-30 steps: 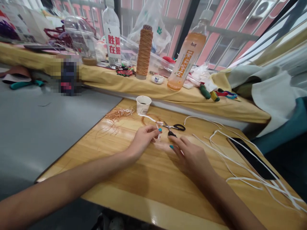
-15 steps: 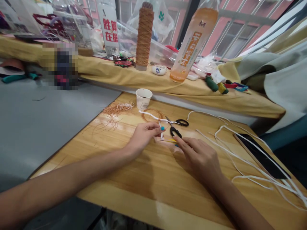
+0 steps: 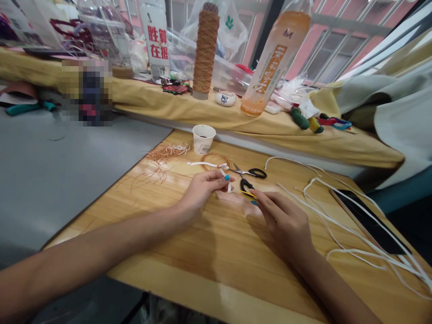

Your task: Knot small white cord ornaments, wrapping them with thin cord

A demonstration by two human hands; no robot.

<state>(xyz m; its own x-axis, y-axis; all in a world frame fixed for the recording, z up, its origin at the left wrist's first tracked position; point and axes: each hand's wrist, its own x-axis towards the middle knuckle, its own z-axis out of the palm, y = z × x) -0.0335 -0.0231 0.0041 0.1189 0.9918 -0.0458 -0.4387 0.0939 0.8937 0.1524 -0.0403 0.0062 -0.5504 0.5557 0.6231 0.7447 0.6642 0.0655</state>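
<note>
My left hand is closed in a pinch on a white cord. One stretch of the cord reaches out to the left above the table, and a short end hangs below the fingertips. To the right, my right hand grips a thin yellow-handled tool, its slim tip pointing left toward the cord end. Whether the tip touches the cord is too fine to make out. Just behind the hands lie black-handled scissors, blades spread, and a coil of brown thread.
A paper cup with dark contents stands at the table's back edge, beside a pile of thread scraps. Long white cords trail over a phone at right. On the ledge stand a brown yarn cone and an orange drink bottle.
The tool has drawn back slightly to the right, away from the cord end. My left hand has tilted the cord, so its free stretch sits lower and flatter.
</note>
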